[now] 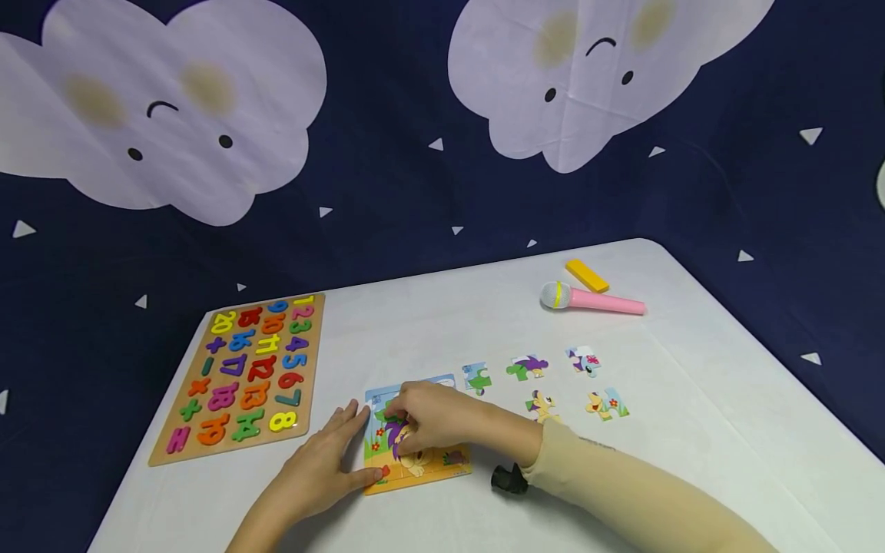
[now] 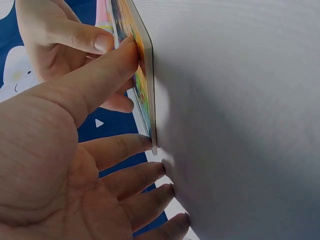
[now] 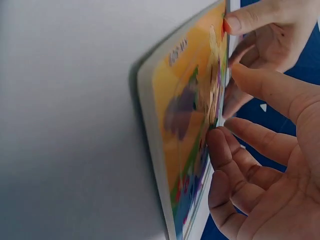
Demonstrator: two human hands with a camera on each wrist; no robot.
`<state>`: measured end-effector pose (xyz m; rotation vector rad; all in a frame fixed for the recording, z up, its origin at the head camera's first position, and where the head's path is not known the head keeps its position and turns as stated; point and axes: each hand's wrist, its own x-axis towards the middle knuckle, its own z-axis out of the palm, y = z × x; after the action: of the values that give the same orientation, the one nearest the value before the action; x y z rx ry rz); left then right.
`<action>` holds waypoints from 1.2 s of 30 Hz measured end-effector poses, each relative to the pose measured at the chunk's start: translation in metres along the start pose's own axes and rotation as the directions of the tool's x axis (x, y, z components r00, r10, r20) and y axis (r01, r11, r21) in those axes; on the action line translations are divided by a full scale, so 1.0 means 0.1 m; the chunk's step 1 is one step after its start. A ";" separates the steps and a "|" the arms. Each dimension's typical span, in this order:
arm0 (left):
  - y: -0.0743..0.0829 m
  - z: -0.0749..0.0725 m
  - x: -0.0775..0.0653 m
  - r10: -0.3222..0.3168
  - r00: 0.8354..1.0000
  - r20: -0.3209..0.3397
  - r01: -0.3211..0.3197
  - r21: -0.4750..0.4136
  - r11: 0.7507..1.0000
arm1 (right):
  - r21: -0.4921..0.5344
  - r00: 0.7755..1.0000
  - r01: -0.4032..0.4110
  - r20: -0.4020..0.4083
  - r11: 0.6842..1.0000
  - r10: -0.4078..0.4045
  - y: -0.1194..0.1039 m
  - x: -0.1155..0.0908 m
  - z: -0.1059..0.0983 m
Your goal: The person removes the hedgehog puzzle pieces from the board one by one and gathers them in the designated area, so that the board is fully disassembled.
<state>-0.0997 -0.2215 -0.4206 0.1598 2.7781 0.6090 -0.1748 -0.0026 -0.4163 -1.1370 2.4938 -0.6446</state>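
A picture puzzle board [image 1: 387, 485] with an orange border lies in front of me, partly filled with a purple-haired cartoon figure. My right hand [image 1: 435, 415] reaches over it from the right, its thumb and fingertips spread apart on the picture and hiding part of it. In the right wrist view, bent fingers [image 3: 218, 142] touch the board's surface, and no lifted piece shows between them and the thumb. On the near left corner rests the thumb of my left hand [image 1: 318, 468]; its other fingers extend along the board's left edge.
Several loose puzzle pieces [image 1: 528, 367] lie right of the board. A wooden number board [image 1: 314, 369] is at the left. Toward the back right are a pink toy microphone [image 1: 601, 301] and a yellow block [image 1: 587, 275]. A small black object [image 1: 508, 480] is beside the right wrist.
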 end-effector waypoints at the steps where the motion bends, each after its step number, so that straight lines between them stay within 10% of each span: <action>1: 0.00 0.00 0.00 0.003 1.000 0.000 -0.003 0.000 1.000 | -0.001 1.000 -0.003 -0.002 1.000 0.003 -0.01 0.01 0.01; 18: 0.00 0.00 -0.01 0.012 1.000 -0.003 -0.012 0.035 0.999 | 0.095 0.990 -0.137 -0.033 0.986 0.140 -0.10 0.12 0.08; 36: 0.00 0.00 -0.01 -0.003 1.000 -0.014 0.004 0.060 0.998 | 0.077 0.994 -0.090 -0.047 0.993 0.094 -0.08 0.12 0.10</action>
<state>-0.0991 -0.2215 -0.4208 0.1642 2.8110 0.5281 -0.1732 -0.0189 -0.4219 -0.9844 2.5248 -0.7434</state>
